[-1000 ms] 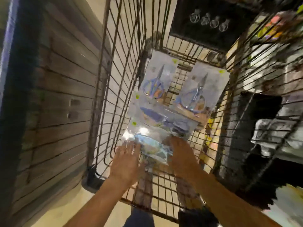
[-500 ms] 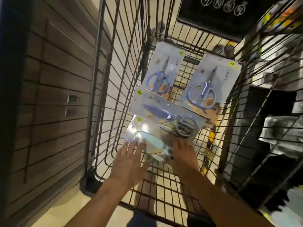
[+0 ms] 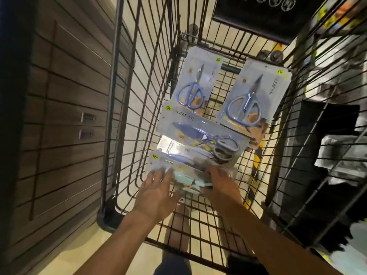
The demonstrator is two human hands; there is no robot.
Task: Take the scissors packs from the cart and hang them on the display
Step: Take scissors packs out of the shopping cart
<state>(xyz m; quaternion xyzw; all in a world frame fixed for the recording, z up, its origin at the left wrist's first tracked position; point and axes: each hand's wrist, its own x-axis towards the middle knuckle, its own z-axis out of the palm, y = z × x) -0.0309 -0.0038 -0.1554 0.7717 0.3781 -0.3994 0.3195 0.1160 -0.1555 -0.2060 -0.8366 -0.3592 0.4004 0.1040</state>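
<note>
Left hand flat, right hand perhaps curled, on nearest scissors pack.

both forearms are bare, no sleeves or watch showing, left hand and right hand ungloved, dark blue shorts down below

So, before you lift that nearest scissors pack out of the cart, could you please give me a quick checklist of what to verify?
1. Left hand on the nearest pack: ok, fingers lie across its left end.
2. Right hand on it: ok, at its right end.
3. Firm grip: cannot tell, no fingers visibly under it.
4. Pack free: ok, it lies atop the stack.
5. Way up out of the cart: ok, open top.
6. Hang hole intact: cannot tell, glare.
</note>
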